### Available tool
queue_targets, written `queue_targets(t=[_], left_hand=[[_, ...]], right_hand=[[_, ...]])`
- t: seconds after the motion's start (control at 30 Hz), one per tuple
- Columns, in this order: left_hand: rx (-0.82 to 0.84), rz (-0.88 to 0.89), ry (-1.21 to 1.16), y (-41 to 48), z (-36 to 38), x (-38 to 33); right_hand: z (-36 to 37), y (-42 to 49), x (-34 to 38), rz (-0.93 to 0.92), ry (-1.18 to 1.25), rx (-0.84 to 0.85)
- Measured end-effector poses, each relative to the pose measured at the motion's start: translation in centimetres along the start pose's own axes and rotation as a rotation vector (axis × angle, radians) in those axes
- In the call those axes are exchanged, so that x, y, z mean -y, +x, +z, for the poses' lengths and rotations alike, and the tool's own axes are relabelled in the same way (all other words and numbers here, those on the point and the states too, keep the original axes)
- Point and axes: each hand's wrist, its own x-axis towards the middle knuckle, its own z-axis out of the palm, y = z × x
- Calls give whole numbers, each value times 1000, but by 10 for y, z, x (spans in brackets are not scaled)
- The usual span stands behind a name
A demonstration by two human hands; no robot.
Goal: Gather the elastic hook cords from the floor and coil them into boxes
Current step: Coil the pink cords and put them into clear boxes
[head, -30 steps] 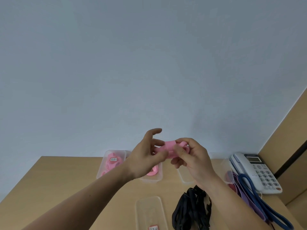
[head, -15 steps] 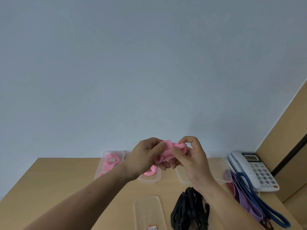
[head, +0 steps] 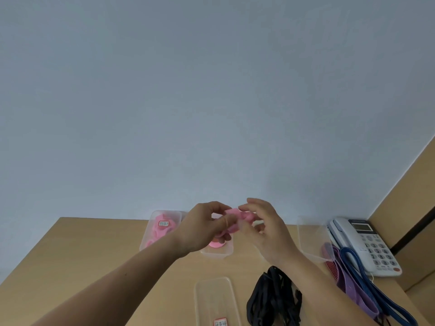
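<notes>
The left hand (head: 202,229) and right hand (head: 266,231) are bare. The left forearm (head: 117,283) and right forearm (head: 313,285) are bare too, meeting the frame edge at seven and five o'clock.

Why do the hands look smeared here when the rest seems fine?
Head view: left hand, right hand and the pink elastic cord they hold are motion-blurred; the white desk telephone looks sharper; light is flat, without glare.
</notes>
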Motion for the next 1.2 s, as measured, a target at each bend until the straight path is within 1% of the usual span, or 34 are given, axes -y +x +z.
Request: queue_targets(t=[0.1, 0.17, 0.27, 0.37, 0.5, 0.6, 0.7, 0.8, 0.87, 0.97, 1.07, 1.13, 1.2], left_hand=[[27, -29, 46, -4, -13, 12], [21, -53, -28, -4, -22, 20], [-15, -105, -225, 1, -37, 31], [17, -114, -223, 4, -49, 45], [25, -161, -210, 10, -55, 66], [-1, -200, -96, 18, -55, 83], [-35, -222, 120, 30, -56, 104], [-70, -264, 344, 48, -59, 126], [-76, -339, 403, 58, -57, 139], [-66, -429, 430, 74, -50, 158], [-68, -514, 434, 90, -40, 174], [-58, -556, 454, 97, -33, 183], [-49, -595, 446, 100, -25, 191]], right_hand=[[7, 3, 0, -95, -232, 115], [19, 4, 0, -155, -304, 162], [35, 7, -1, -151, -342, 172], [48, 13, -4, -176, -452, 193], [67, 19, -14, -216, -555, 141], [73, 22, -28, -140, -616, 139], [68, 29, -47, -74, -643, 124], [66, 43, -69, -58, -675, 145], [68, 54, -86, -95, -716, 218], [74, 73, -112, -154, -769, 393], [80, 89, -136, -259, -797, 502], [87, 94, -151, -284, -817, 577], [100, 97, -166, -366, -912, 700]])
